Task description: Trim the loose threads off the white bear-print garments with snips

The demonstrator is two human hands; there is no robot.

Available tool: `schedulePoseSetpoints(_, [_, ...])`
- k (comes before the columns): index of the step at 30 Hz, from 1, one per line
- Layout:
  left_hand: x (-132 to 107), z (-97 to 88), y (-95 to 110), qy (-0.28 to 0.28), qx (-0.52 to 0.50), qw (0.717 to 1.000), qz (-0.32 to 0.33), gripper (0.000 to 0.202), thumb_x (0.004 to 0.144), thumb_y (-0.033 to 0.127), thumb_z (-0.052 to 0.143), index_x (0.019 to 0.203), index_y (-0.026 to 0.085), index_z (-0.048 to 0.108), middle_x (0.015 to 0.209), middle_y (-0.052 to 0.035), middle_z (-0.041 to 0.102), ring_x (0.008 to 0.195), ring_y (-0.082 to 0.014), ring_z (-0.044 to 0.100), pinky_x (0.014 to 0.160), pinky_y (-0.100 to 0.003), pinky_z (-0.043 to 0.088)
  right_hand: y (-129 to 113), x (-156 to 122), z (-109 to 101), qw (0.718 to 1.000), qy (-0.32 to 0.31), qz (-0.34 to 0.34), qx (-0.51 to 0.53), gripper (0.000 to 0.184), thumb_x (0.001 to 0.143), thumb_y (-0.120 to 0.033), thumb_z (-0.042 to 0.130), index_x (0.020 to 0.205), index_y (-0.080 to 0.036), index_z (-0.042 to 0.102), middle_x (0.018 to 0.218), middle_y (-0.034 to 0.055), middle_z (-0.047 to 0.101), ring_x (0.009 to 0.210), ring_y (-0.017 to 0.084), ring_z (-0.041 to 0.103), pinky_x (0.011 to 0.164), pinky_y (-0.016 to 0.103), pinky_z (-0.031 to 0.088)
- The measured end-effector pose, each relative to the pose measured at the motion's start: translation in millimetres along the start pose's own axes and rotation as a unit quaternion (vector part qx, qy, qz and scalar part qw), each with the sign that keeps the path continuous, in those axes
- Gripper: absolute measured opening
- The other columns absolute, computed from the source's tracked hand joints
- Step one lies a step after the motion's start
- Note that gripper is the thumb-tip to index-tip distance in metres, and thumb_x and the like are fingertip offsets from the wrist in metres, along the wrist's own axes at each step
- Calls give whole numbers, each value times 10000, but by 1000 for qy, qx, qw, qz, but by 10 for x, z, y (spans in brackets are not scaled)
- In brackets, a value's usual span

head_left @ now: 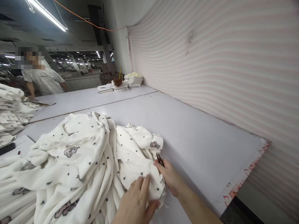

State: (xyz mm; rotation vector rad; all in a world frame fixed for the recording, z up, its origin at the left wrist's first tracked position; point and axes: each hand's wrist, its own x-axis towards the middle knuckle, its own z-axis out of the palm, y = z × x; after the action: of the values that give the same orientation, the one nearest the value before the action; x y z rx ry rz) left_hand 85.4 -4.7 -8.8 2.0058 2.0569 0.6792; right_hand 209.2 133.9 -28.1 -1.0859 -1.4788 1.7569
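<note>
A pile of white plush garments [93, 161] with small dark marks and grey-pink animal figures covers the near part of the table. My right hand [170, 177] is closed round small dark thread snips [159, 159], their blades pointing up and away. Its fingers also meet the right edge of a white garment piece [137, 158], perhaps a sleeve. Lower down, my left hand [135, 202] grips the same piece, fingers on top and thumb at the near edge. Folds and the hand hide exactly how much fabric it pinches.
Folded white stacks [133, 80] stand at the table's far end beside a striped pink-white hanging sheet [210, 62]. More garments [10, 115] are heaped at left, near a dark phone-like object [7, 148]. A person [43, 79] stands across the table [187, 137].
</note>
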Motion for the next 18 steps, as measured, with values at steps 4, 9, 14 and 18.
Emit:
schedulePoseSetpoints(4, [66,54,69,79,55,994,42,238,885,96,333,1012,221,490,788,-38,583,646,-199,608,571,-287,491,-11,-59,29,1000,-6,-3,-26,270,856,-425,502,907,-177,595,782,36,663,753,209,623,685,320,499])
schedulePoseSetpoints(9, [-18,-70,68,97,-3,994,43,166,933,158,357,1012,250,470,817,-21,554,663,-174,601,575,-244,474,-152,-364,-109,988,46,-94,-116,130,810,-335,593,850,-212,586,893,32,612,878,217,589,804,308,452])
schedulePoseSetpoints(14, [-4,-101,76,117,-43,992,31,79,942,201,419,952,244,485,802,-10,531,662,-165,591,617,-240,479,-221,-835,-240,903,19,-261,-341,207,880,-303,540,1060,-250,629,972,54,632,771,191,651,655,260,502])
schedulePoseSetpoints(18, [-17,-86,80,133,-52,989,39,90,929,172,443,952,238,500,826,-21,544,697,-167,589,643,-238,479,-184,-953,-192,858,36,-279,-431,220,884,-315,549,1073,-276,655,879,53,685,716,215,674,609,269,519])
